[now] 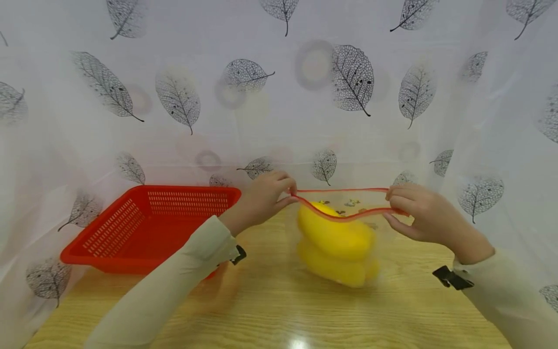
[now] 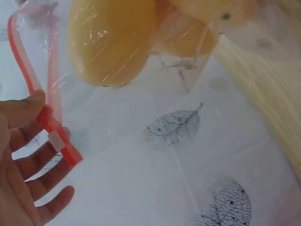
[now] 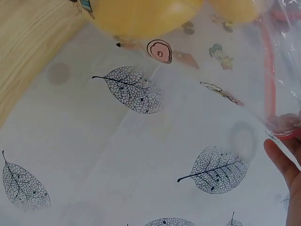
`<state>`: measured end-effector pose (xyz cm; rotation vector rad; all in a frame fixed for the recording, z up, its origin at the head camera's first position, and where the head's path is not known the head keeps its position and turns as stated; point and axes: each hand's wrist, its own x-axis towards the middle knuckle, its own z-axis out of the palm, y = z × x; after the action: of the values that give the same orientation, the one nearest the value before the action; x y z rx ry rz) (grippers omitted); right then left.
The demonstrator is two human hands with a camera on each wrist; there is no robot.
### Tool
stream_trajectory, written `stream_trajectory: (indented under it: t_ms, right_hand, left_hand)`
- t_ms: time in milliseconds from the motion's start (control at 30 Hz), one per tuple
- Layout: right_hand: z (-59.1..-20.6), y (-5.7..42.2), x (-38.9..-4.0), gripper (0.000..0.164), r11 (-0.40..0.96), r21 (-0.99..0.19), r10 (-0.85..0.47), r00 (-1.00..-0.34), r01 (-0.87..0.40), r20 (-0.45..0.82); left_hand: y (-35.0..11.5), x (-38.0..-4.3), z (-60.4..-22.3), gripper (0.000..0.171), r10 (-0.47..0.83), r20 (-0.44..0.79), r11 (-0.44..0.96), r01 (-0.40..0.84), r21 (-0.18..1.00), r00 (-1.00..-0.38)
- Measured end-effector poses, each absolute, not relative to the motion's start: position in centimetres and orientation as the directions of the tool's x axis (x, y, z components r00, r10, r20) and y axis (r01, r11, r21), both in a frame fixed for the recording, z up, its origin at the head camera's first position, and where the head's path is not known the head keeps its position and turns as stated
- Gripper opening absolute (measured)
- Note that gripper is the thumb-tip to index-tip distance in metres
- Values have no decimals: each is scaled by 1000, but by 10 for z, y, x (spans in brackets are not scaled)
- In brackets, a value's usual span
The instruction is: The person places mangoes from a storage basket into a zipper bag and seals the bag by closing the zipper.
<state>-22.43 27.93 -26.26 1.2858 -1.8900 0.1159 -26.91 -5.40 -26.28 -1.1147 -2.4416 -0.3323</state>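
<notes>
A clear zip bag (image 1: 394, 242) with a red zip rim and small printed pictures hangs between my hands. Inside it are several smooth yellow fruits (image 1: 337, 237) that look like mangoes, blurred in the head view. My left hand (image 1: 266, 198) pinches the left end of the rim between thumb and fingers. Close to those fingers, a white slider (image 2: 56, 141) sits on the red zip strip (image 2: 23, 61). At the opposite end, my right hand (image 1: 420, 213) pinches the rim. The two sides of the bag's mouth stand apart between the hands.
A red plastic basket (image 1: 104, 259) with slotted walls stands on the left, partly behind my left forearm. Under everything is a light wood-grain table (image 1: 279, 310). A white sheet with leaf prints (image 1: 279, 131) surrounds the table at the back and sides.
</notes>
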Motion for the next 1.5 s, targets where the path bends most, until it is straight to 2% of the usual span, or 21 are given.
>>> stream_trajectory:
  t_ms: [133, 300, 367, 467, 567, 667, 700, 800, 900, 1067, 1200, 1333, 1500]
  right_hand:
    - [-261, 281, -230, 39, 468, 245, -680, -169, -849, 714]
    - [-267, 281, -235, 34, 393, 101, -630, -188, -914, 754]
    - [-270, 280, -237, 33, 367, 73, -614, -183, -927, 768]
    - [-272, 280, -239, 36, 397, 67, -583, -195, -915, 789]
    - [-274, 283, -241, 32, 482, 30, -538, -269, -876, 799]
    - [-279, 287, -244, 10, 586, -36, -489, -388, -810, 781]
    - [-281, 287, -245, 11, 617, -57, -473, -427, -785, 771]
    - [-286, 286, -248, 28, 694, -88, -421, -503, -715, 755]
    - [-289, 283, -252, 24, 737, -112, -373, -539, -667, 756]
    - [-292, 280, -262, 19, 766, -144, -320, -566, -627, 760]
    - [-297, 278, -270, 21, 758, -152, -301, -547, -634, 782]
    - [-302, 278, -271, 26, 755, -154, -280, -525, -637, 803]
    - [-301, 275, -269, 29, 768, -141, -270, -515, -625, 814]
  left_hand:
    - [-57, -253, -258, 17, 624, 481, 657, 746, 105, -617]
    - [-63, -237, -260, 17, 601, 447, 643, 733, 222, -662]
    - [-65, -234, -262, 16, 600, 447, 627, 737, 251, -663]
    - [-67, -234, -265, 15, 594, 456, 606, 741, 287, -663]
    - [-70, -239, -267, 12, 577, 454, 577, 732, 361, -679]
    - [-71, -248, -271, 11, 548, 468, 548, 720, 425, -694]
    - [-71, -250, -272, 11, 537, 477, 540, 718, 439, -696]
    - [-71, -259, -276, 15, 494, 504, 522, 705, 480, -709]
    - [-72, -266, -281, 20, 442, 520, 506, 682, 528, -731]
    - [-75, -274, -287, 19, 393, 534, 483, 663, 572, -748]
    - [-77, -277, -290, 17, 357, 513, 494, 624, 605, -780]
    - [-82, -276, -289, 15, 268, 478, 557, 540, 631, -836]
    - [-86, -268, -285, 15, 164, 447, 671, 432, 603, -879]
